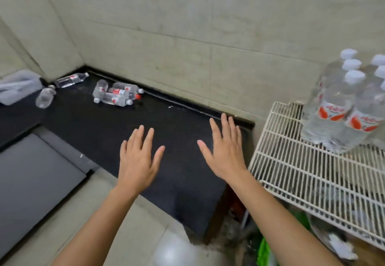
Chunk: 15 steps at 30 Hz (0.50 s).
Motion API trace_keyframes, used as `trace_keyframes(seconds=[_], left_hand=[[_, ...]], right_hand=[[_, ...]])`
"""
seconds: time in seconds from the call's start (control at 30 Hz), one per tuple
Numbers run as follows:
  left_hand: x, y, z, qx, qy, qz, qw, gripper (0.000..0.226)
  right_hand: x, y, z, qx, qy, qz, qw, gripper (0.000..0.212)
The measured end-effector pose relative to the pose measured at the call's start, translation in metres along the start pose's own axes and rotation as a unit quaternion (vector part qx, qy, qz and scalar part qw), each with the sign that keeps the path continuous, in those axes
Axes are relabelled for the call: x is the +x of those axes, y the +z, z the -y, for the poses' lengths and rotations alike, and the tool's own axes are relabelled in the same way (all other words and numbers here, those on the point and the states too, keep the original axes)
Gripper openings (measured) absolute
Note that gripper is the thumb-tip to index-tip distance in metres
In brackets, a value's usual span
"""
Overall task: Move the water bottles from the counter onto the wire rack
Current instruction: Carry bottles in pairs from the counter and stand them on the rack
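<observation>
Water bottles (113, 94) lie toppled on worktop (100, 128); my left hand (138, 159) and right hand (226, 151) hover flat, fingers spread, empty.

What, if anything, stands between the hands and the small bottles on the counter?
Nothing visible. Only bare counter lies between the left hand, the right hand and the small bottles near the wall. The wire rack holds large bottles at its far side.
</observation>
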<state>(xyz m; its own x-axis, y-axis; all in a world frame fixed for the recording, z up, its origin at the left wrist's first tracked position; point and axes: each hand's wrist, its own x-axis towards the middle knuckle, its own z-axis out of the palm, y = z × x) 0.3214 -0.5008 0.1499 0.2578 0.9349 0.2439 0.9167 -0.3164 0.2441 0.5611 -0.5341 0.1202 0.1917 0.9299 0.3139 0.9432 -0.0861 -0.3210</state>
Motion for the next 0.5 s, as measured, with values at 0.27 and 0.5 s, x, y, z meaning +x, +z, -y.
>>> trace_keyframes(seconds=[0.27, 0.5], left_hand=[[0.008, -0.062, 0.202, 0.038, -0.065, -0.02, 0.997, 0.071], [0.021, -0.074, 0.313, 0.029, -0.122, -0.026, 0.992, 0.068]], right_hand=[[0.065, 0.097, 0.19, 0.013, -0.075, 0.05, 0.996, 0.079], [0.098, 0.154, 0.294, 0.013, -0.126, 0.095, 0.987, 0.078]])
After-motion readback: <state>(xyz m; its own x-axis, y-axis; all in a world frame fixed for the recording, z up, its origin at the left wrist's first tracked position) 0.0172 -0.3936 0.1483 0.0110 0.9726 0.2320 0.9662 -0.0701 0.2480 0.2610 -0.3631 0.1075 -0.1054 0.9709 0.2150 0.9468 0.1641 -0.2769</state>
